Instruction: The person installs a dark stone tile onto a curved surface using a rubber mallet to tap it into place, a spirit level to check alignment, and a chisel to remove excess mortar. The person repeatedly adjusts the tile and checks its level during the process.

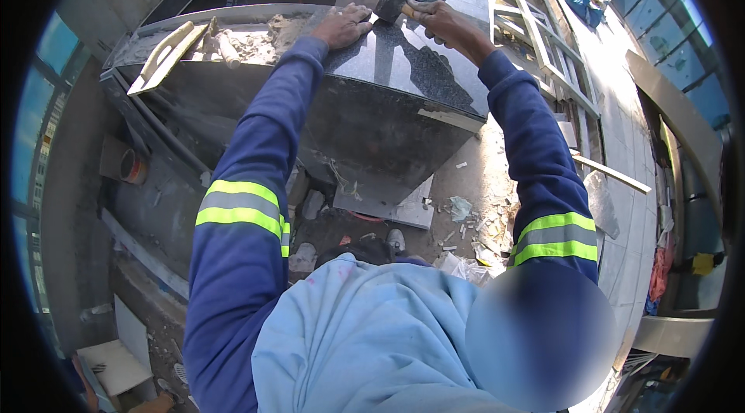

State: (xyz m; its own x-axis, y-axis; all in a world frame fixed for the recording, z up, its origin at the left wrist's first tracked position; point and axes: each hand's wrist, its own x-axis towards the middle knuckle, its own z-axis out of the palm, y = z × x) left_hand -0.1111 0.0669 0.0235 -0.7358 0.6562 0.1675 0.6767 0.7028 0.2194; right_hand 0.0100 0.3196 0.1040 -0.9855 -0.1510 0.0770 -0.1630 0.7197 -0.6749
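Note:
A dark polished stone slab [403, 64] lies on top of a low wall in front of me. My left hand [344, 24] rests flat on the slab's far left part, fingers spread. My right hand [439, 19] grips the wooden handle of a black rubber mallet [392, 0], whose head sits at the slab's far edge, just right of my left hand. Both arms wear dark blue sleeves with yellow and grey reflective bands.
Wet mortar [264, 37] and a pale plastic float [164, 56] lie on the wall top to the left. A white metal frame [543, 48] lies to the right. Rubble and scraps [473, 223] cover the ground below. A light stone tile [115, 366] lies lower left.

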